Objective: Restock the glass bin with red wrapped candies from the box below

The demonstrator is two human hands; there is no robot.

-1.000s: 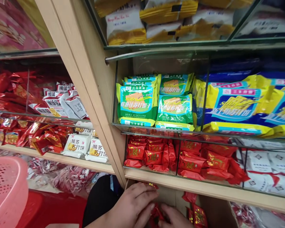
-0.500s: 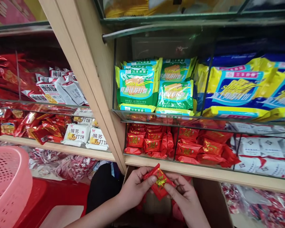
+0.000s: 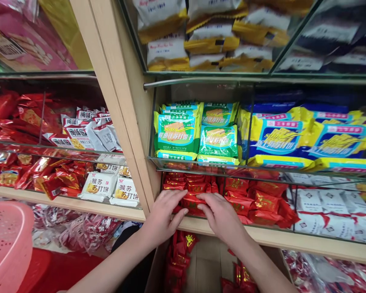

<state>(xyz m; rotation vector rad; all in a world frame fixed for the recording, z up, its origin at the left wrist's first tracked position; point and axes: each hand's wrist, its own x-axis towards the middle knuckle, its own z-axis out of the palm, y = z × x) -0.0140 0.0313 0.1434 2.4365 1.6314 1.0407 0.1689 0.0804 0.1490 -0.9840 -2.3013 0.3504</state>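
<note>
Here, at a shop's snack shelving seen from the left edge across, a pink perforated basket [image 3: 6, 244] sits low in the corner above a red surface, and behind it a glass-fronted bay holds loose red foil packets [image 3: 24, 175] beside white biscuit packets [image 3: 99, 185] printed with dark characters. A slanting wooden upright [image 3: 122, 110] divides that bay from the next one. Just right of the upright, the person's left hand [image 3: 163, 213] lies with fingers spread flat and slightly curled against the front of a compartment packed with red sweet packets [image 3: 198, 191], its fingertips touching the lowest packets at the wooden shelf edge [image 3: 293, 240]. The right hand [image 3: 222, 213] rests just beside it, fingers together and bent over the same stack, so that both hands press on one red packet [image 3: 192, 202] between them at the front of the compartment; whether either hand actually grips it cannot be told. Directly above, on a glass shelf, stand green soda biscuit packs [image 3: 177, 134], and further right blue and yellow soda biscuit packs [image 3: 280, 140]. Below the shelf edge, between the forearms, an open cardboard box [image 3: 209, 260] holds more red packets along its sides. At the far right, white packets with red trim [image 3: 329, 211] fill the neighbouring compartment.
</note>
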